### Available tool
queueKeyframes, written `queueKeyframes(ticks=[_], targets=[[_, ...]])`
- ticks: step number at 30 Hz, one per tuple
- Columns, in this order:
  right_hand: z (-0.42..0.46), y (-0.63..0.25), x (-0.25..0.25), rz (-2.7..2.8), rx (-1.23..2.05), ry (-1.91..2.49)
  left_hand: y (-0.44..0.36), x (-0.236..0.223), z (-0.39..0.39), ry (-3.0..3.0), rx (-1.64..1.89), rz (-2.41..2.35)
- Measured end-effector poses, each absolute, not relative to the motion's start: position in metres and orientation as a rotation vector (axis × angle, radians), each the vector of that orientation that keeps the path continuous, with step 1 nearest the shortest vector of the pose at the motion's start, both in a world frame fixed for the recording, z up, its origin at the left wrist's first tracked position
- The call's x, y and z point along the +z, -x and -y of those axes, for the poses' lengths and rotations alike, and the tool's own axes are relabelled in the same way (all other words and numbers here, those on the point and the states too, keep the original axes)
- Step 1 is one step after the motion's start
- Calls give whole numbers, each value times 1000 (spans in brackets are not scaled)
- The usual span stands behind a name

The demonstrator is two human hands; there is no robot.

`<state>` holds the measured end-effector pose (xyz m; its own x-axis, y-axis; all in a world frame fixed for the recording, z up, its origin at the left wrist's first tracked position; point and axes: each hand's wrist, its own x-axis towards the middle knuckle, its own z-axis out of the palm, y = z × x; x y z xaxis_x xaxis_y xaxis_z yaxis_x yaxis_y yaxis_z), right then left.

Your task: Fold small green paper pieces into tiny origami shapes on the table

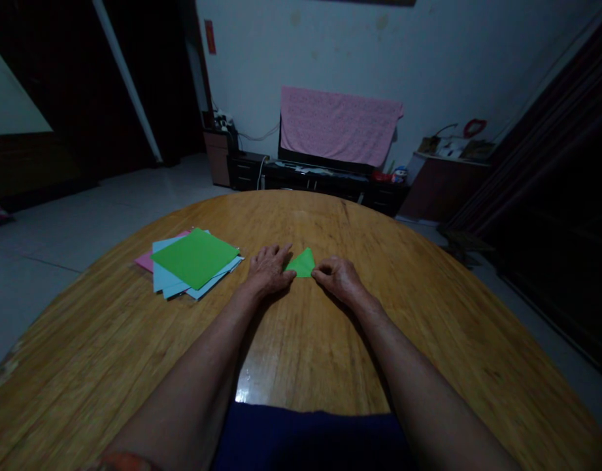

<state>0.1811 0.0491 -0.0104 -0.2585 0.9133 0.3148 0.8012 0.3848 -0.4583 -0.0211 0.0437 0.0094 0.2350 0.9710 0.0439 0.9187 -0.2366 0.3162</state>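
A small folded piece of green paper [303, 263], roughly triangular with its tip pointing away from me, lies on the wooden table between my hands. My left hand [270, 269] rests on the tabletop with fingers spread, its thumb and fingertips at the paper's left side. At the lower right corner, thumb and forefinger of my right hand [338, 277] pinch the paper's edge; the other fingers are curled in. Part of the paper's left side is hidden under my left hand.
Left of my hands, a fanned stack of square paper sheets, green [197, 258] on top with light blue and pink below, lies on the round table [301, 353]. Beyond the table stand a low black cabinet [330, 184] and a screen covered by a pink cloth [337, 124].
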Motion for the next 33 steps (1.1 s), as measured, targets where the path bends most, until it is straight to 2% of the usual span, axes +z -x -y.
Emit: queueKeyframes(ticks=[13, 19, 28, 33], targets=[[-47, -179, -8, 2095, 262, 1493, 52, 22, -55, -2248, 173, -1596], [-46, -179, -6, 2109, 270, 1488, 36, 19, -54, -2336, 474, -1580], [-44, -171, 2, 2067, 108, 1647, 20, 14, -46, -2356, 390, -1628], [-40, -162, 11, 2034, 204, 1809, 22, 12, -45, -2351, 406, -1588]])
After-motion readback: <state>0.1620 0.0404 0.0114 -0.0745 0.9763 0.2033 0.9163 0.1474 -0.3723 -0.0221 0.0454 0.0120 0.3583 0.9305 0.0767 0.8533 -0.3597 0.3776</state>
